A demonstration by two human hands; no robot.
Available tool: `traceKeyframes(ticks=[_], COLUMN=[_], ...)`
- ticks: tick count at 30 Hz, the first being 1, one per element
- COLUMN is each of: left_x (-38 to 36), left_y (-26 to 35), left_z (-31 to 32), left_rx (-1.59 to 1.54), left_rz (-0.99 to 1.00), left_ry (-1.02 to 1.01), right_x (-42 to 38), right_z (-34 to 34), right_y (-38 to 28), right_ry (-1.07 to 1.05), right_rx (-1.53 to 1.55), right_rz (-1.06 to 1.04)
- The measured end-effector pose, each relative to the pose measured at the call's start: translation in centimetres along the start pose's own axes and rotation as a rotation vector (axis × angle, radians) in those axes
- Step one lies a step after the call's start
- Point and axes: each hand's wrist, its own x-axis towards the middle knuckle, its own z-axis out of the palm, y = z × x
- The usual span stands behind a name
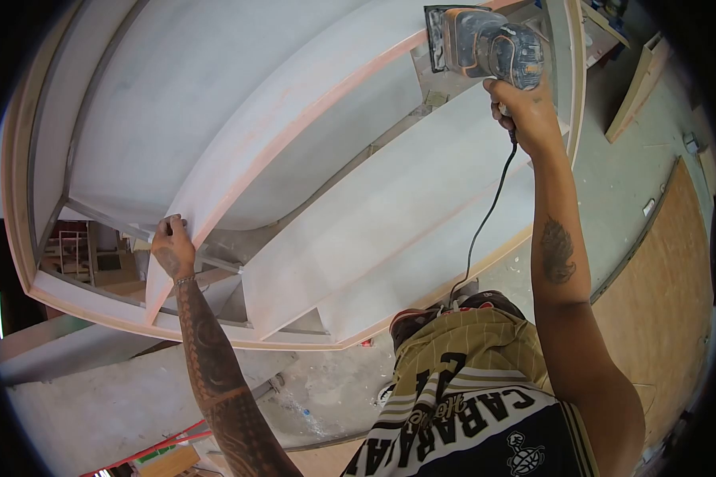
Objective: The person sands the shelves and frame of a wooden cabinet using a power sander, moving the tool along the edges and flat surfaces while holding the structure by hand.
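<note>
Large shelf unit [294, 159], pale primed wood with bare pinkish edges, lies open-side up on the floor [628, 183].

Our right hand [525, 115] grips the rear handle of an electric sander [485, 46], fingers closed around it. Sander sits near the far end of the unit, its flat pad [436, 36] against a shelf board close to the far edge. Black cord [485, 215] hangs from the handle past the wrist and runs back toward our body.

Our left hand [172, 246] rests on the near end of a shelf divider, fingers curled over its pinkish edge, bracing.

Handling, as we judge it: the sander looks compact but dense, a rigid plastic body, motor weight sitting above the pad. It should stay steady if held by the rear grip as now, wrist behind the tool. Dust on the casing may make it a little slick. The cord is limp and could snag on a shelf edge.

The unit itself seems stiff and heavy; it takes our left hand's weight without visible flex.
</note>
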Motion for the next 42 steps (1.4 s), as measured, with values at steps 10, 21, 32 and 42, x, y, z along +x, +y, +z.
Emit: traceKeyframes(ticks=[10, 21, 32, 42], left_x=[-0.1, 0.1, -0.1, 0.2], left_y=[0.2, -1.1, -0.7, -1.1], left_z=[0.2, 0.1, 0.2, 0.5], left_rx=[-0.059, -0.039, -0.042, -0.042], left_rz=[-0.042, 0.009, -0.04, -0.008], left_ry=[0.012, 0.005, -0.006, -0.002], right_x=[-6.8, -11.7, -3.9, 3.3], right_z=[9.1, 15.2, 6.1, -2.6], right_y=[3.0, 1.8, 2.3, -0.7], right_ry=[-0.154, -0.479, -0.121, -0.019], right_rx=[-0.034, -0.114, -0.163, 0.062], right_rz=[-0.207, -0.163, -0.395, -0.046])
